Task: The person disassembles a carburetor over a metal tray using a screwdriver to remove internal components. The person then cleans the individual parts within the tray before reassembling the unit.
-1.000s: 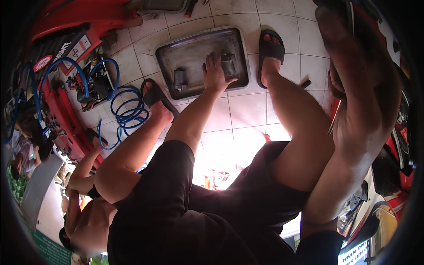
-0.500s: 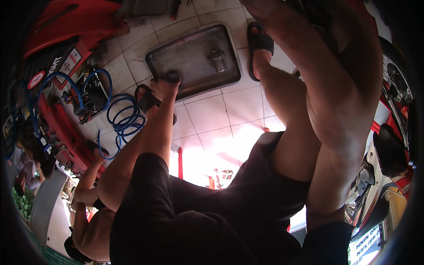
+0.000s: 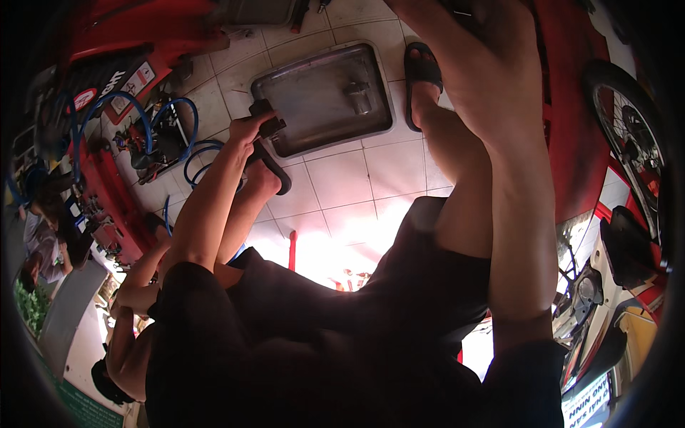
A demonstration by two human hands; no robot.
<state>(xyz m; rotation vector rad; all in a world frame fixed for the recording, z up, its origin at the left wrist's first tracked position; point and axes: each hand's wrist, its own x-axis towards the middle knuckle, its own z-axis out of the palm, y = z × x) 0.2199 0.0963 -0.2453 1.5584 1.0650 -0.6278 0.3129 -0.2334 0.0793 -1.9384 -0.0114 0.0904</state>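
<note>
Dk. top [image 3: 321, 378], short sleeves [image 3: 524, 374] ending nr. elbow; loose dk. shorts [image 3: 457, 250]; blk. open-toe slides [image 3: 424, 74], wide strap [image 3: 422, 70] across R instep. Forearms [image 3: 524, 242] bare; R lower leg [image 3: 429, 108] ditto.

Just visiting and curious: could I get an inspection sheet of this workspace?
Surface: pale tiled floor, strong glare lower down.
Job's things: metal tray holding one dark part; second dark part in the left hand.
Clutter: jumbled dark items at left.
Hands: left grips that second part by the tray's left side; right hand is raised close to the camera, grip unclear.
Cables: blue hose, partly coiled, at left.
Surroundings: spoked wheel at right; another person at lower left.
</note>
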